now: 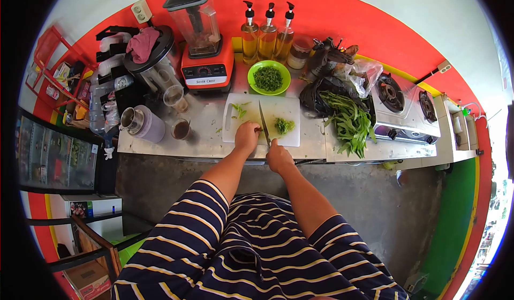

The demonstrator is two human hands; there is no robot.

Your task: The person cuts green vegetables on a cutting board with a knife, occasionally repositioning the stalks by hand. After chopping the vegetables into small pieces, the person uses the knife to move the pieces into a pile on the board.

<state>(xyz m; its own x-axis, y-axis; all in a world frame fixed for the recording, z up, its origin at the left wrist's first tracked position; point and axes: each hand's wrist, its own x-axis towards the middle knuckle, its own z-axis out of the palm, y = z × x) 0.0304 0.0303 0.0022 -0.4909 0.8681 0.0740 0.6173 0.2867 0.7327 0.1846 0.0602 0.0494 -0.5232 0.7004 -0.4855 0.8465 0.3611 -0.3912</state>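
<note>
A white cutting board (292, 107) lies on the metal counter in front of me. My right hand (279, 155) is wrapped round the handle of a kitchen knife (263, 119), its blade pointing away from me over the board. Just left of the blade, my left hand (247, 137) rests on the board with its fingers drawn together; what they pinch is too small to make out. To the right of the knife sits a small heap of chopped greens (284, 125). A few pale green pieces (239, 110) lie at the board's upper left.
Behind the board stands a lime-green bowl (286, 79) of chopped greens. Leafy green stalks (350, 120) lie right, beside a gas stove (405, 115). A red blender (207, 67), pump bottles (267, 37), a cup of dark liquid (181, 130) and a lilac container (147, 126) are around.
</note>
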